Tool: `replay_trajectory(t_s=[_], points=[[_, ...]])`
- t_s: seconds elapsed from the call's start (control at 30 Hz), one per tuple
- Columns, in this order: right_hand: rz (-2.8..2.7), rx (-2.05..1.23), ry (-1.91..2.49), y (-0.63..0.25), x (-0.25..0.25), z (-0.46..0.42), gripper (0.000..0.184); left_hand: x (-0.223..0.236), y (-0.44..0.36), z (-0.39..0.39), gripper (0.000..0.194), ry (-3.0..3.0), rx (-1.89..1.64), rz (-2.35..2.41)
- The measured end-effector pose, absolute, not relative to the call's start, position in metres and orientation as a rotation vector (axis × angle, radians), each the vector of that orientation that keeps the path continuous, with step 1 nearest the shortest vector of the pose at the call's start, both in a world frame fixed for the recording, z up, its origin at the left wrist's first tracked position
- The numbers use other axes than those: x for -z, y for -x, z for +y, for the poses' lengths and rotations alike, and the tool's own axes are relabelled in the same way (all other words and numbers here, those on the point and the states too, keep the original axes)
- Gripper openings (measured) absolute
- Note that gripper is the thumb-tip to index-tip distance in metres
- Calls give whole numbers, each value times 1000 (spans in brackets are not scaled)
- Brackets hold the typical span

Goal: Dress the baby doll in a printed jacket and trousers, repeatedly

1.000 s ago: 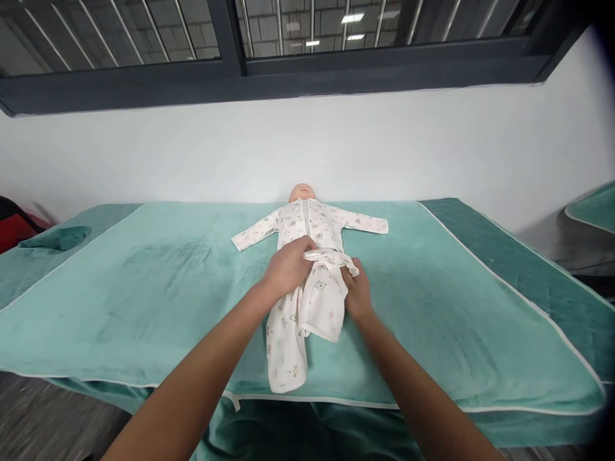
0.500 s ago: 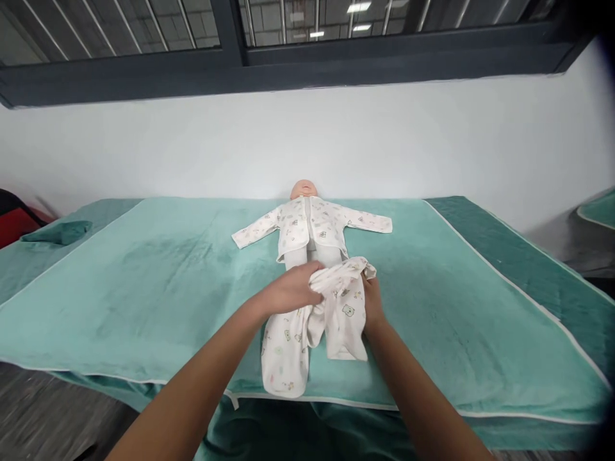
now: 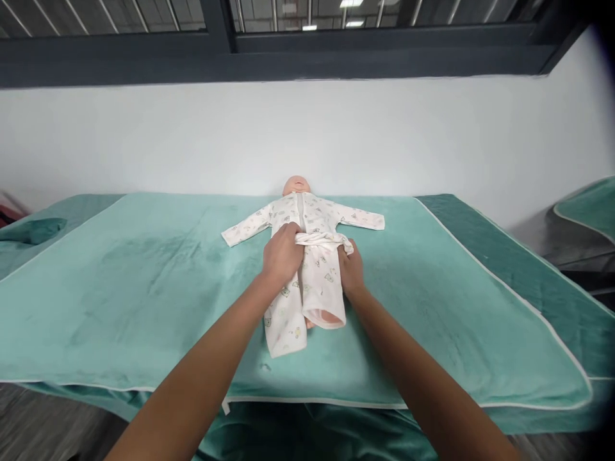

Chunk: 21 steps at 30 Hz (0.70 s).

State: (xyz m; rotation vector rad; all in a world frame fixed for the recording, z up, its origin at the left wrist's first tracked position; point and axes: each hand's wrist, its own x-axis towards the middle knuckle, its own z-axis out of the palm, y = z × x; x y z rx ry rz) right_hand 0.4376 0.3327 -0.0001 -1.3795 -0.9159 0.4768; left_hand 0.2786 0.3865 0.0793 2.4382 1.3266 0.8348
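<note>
A baby doll (image 3: 296, 185) lies on its back, head toward the wall, sleeves spread wide. It wears a white printed jacket (image 3: 314, 214). White printed baby pants (image 3: 321, 275) cover its legs, the waistband bunched over the jacket's lower edge. My left hand (image 3: 283, 253) is closed on the waistband's left side. At the opposite side, my right hand (image 3: 350, 266) grips the waistband, fingers partly hidden by the cloth. Part of the doll's foot shows inside the right-hand leg opening; the other pant leg hangs past its foot.
Green plush bedding (image 3: 158, 275) with white piping spreads under the doll. Behind it stands a white wall (image 3: 192, 137) below a dark window frame (image 3: 384, 57). A folded green cloth (image 3: 33, 230) lies at the far left. Another green padded edge (image 3: 589, 205) juts in at right.
Both hands have drawn the pants up along the doll's legs toward its waist. The bare upper legs are now covered, and a foot shows at the right-hand cuff.
</note>
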Motion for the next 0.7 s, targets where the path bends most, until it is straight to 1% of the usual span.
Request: replay_trajectory(t_s=[0.1,0.2,0.27,0.33,0.4,0.5,0.57,0.63,0.7], points=[[-989,-370,1425,-441,-5,345,16,-80,-280,394,14,-2369,-854,1367],[-1061,-325,1432,-447,-5,357,18,-77,-277,397,14,-2239,-869,1354],[-1097,-321,1426,-451,-4,362,17,-76,-272,396,15,-2120,-852,1263],[-1132,-313,1391,-453,-5,360,11,-75,-263,395,18,-1967,-826,1105],[-1185,-318,1306,-455,-12,352,16,-71,-253,393,24,-1780,-805,944],[-1419,-488,1213,-456,-36,341,26,-61,-238,391,34,-1489,-810,778],[-1682,-700,1228,-456,-59,341,25,-51,-232,391,40,-1364,-826,669],[-1909,-890,1242,-451,-79,348,21,-43,-227,393,39,-1295,-864,551],[-2088,-964,1212,-443,-90,359,24,-39,-225,395,33,-1262,-904,482]])
